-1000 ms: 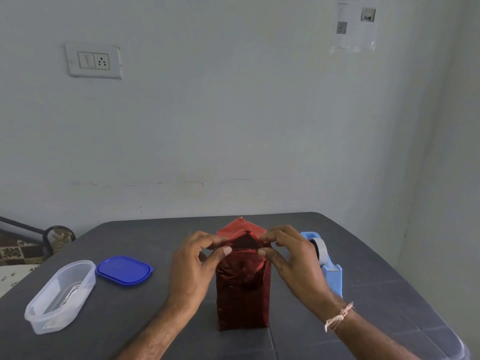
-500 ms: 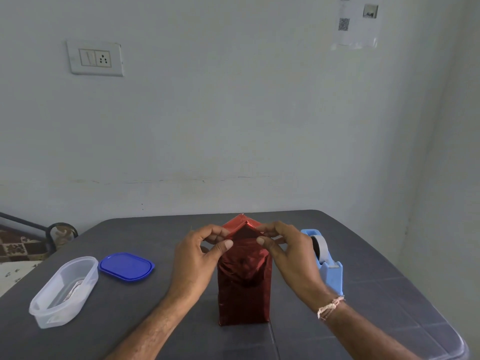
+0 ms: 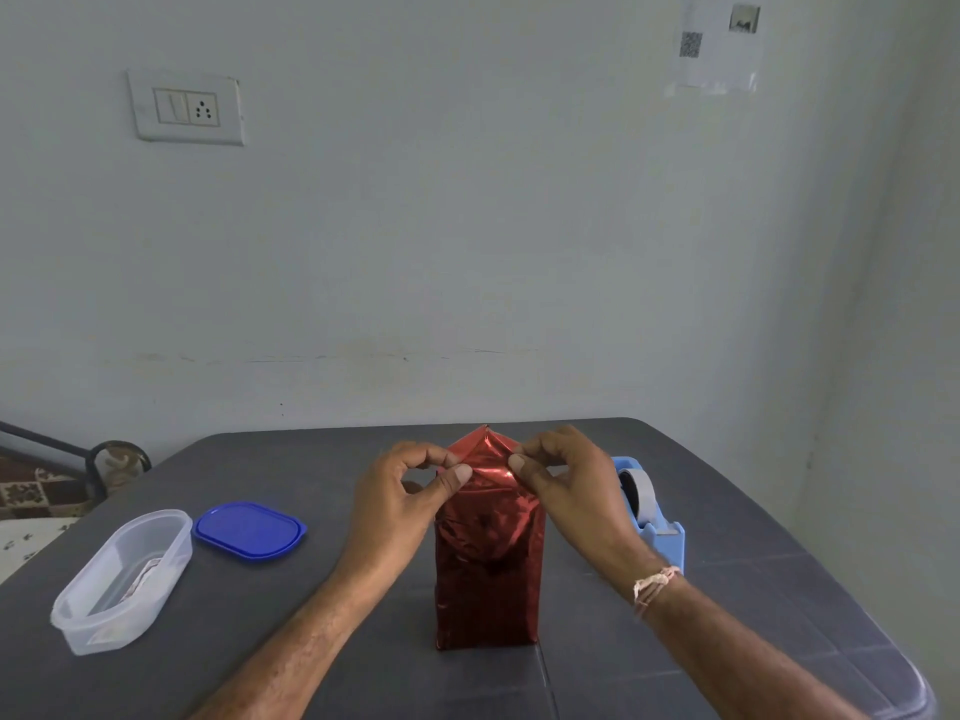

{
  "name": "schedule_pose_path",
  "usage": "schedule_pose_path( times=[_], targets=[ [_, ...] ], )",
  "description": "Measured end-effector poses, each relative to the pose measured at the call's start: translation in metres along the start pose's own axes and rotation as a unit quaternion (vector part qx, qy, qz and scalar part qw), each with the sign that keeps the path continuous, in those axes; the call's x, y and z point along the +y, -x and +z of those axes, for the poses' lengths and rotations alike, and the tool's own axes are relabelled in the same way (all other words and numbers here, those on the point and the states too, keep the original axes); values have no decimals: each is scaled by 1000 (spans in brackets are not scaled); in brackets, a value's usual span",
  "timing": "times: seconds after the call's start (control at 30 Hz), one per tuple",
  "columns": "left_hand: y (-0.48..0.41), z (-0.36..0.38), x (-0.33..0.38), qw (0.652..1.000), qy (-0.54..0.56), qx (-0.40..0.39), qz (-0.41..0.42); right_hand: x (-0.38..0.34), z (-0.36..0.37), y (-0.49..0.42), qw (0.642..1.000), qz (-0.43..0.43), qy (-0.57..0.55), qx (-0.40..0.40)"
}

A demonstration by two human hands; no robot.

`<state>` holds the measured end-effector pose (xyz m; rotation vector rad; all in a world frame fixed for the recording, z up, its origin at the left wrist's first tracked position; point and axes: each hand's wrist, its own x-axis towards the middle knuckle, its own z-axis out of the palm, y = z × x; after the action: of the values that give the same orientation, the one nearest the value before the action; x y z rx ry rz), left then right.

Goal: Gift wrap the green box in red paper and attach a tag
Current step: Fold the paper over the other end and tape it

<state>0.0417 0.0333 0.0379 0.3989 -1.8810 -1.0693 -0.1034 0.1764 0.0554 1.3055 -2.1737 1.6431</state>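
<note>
The box stands upright in the middle of the dark grey table (image 3: 727, 589), fully covered in shiny red paper (image 3: 488, 563); no green shows. Its top paper is folded into a pointed flap that rises to a peak. My left hand (image 3: 400, 506) pinches the left edge of that flap between thumb and forefinger. My right hand (image 3: 566, 485) pinches the right edge the same way. A blue tape dispenser (image 3: 649, 517) with a grey roll sits just right of the box, partly behind my right hand. No tag is visible.
A clear plastic tub (image 3: 124, 579) with something pale inside lies at the left, its blue lid (image 3: 249, 530) beside it. A white wall rises behind the table's far edge. A chair frame (image 3: 78, 459) shows at far left.
The open top of the paper has been pressed shut into a peaked flap. Both hands moved slightly up and apart along its slanting edges.
</note>
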Motion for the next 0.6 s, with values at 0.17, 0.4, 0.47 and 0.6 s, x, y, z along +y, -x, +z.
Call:
schedule_pose_path(
  times=[0.17, 0.4, 0.47, 0.6],
  targets=[
    [-7, 4, -6, 995, 76, -25, -57, -4, -1, -5, 999, 29, 16, -7],
    [-14, 5, -12, 990, 109, -44, -80, -10, -1, -11, 998, 43, 50, -22],
    [-18, 5, -15, 988, 111, -58, -89, -12, -1, -12, 997, 45, 55, -25],
    [-18, 4, -12, 984, 119, -75, -105, -15, -1, -16, 996, 51, 65, -37]
  ],
)
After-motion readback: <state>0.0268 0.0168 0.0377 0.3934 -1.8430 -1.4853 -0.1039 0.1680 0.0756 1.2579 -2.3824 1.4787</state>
